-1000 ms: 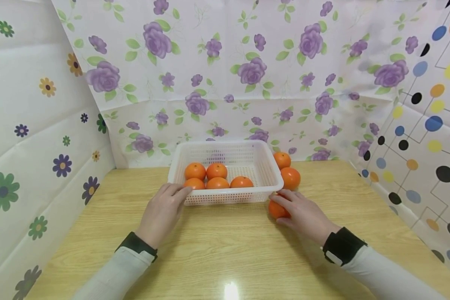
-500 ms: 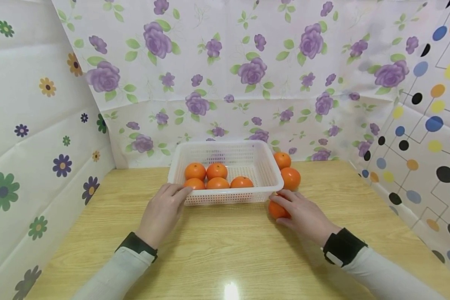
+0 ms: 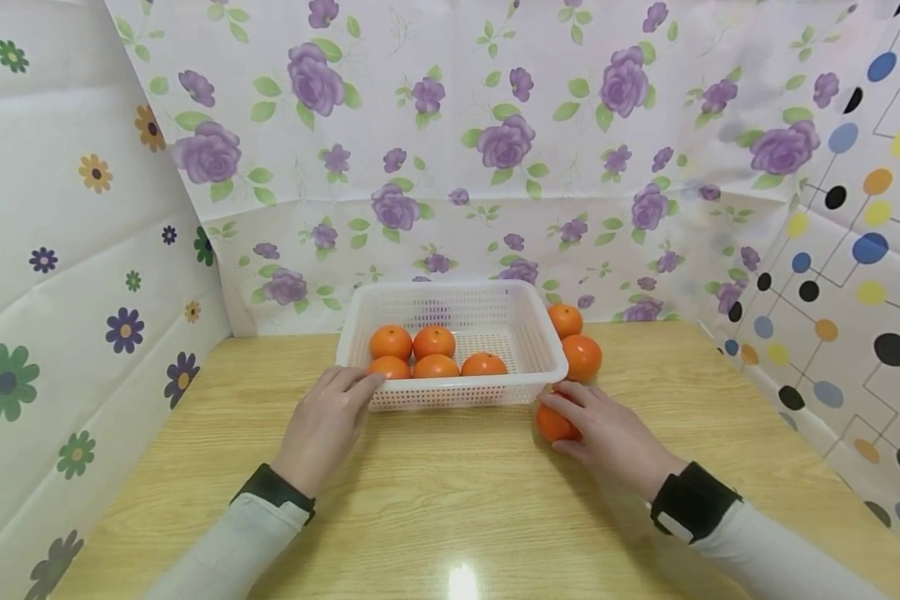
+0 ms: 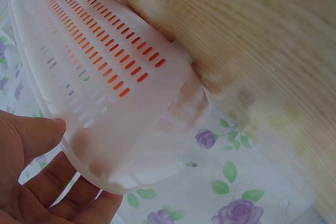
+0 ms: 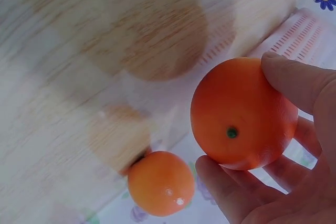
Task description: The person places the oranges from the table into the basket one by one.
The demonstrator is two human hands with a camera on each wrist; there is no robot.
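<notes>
A white perforated plastic basket (image 3: 450, 393) stands on the table with several oranges (image 3: 433, 342) inside, mostly in its left half. At its front left corner my left hand (image 3: 324, 429) grips the rim; in the left wrist view the thumb (image 4: 44, 132) lies against the wall and the fingers curl round the corner. Beside the front right corner, my right hand (image 3: 611, 432) holds an orange (image 3: 555, 422) between thumb and fingers. The right wrist view shows this held orange (image 5: 241, 114) with its green stem end, while a loose orange (image 5: 160, 183) lies apart from it.
Two more loose oranges (image 3: 581, 358) lie along the basket's right side. The wooden table (image 3: 450, 492) extends in front. A purple-flowered sheet (image 3: 450, 167) hangs close behind the basket, with patterned sheets at both sides.
The right hand and wrist have shifted very slightly toward the near side, along with the held orange. The left hand and basket look unchanged.
</notes>
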